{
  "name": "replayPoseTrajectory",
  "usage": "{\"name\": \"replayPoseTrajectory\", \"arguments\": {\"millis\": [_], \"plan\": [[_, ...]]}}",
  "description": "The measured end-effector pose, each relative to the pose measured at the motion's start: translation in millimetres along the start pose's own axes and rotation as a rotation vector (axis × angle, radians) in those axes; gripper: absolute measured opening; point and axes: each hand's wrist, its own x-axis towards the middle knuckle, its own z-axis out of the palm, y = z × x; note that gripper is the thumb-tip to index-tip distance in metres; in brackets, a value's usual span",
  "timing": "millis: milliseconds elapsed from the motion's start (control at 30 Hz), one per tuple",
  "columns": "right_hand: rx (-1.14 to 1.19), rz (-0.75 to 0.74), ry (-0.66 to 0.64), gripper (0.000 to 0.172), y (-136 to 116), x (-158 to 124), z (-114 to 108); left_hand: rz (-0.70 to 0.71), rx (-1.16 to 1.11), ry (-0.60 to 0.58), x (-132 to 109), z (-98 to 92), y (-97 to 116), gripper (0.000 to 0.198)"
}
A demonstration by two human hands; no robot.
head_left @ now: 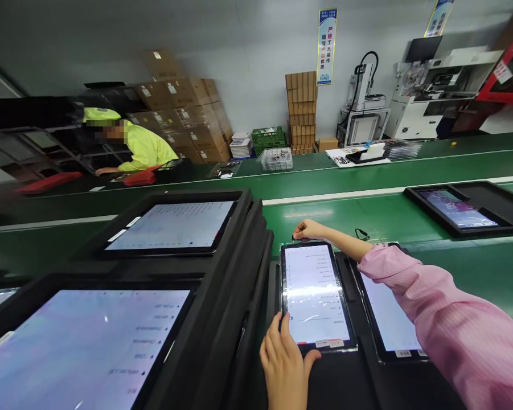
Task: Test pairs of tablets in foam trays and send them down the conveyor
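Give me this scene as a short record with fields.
Left hand: spread at the near left corner of a lit tablet
Right hand: pinching a small dark item at its far edge; exact kind unclear
To the right: another lit tablet, partly behind the pink sleeve
To the left: stacked black trays
Background: person in yellow, cartons

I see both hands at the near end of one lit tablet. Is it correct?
Not quite: the head view shows the left hand at the near end of the lit tablet, but the right hand at its far end.
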Motion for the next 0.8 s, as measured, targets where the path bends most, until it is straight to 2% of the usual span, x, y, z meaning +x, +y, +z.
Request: {"name": "replayPoseTrajectory", "arguments": {"millis": [500,800], "plan": [[-0.054,0.151,-0.11,0.024,-0.1,8.4,-0.3,-0.029,-0.012,-0.004,-0.2,1.2,2.8,0.085],[-0.069,0.227,-0.179,0.029,2.1,16.8,-1.2,-0.062,-0.073,-0.009,0.6,3.3,4.4,0.091]]}}
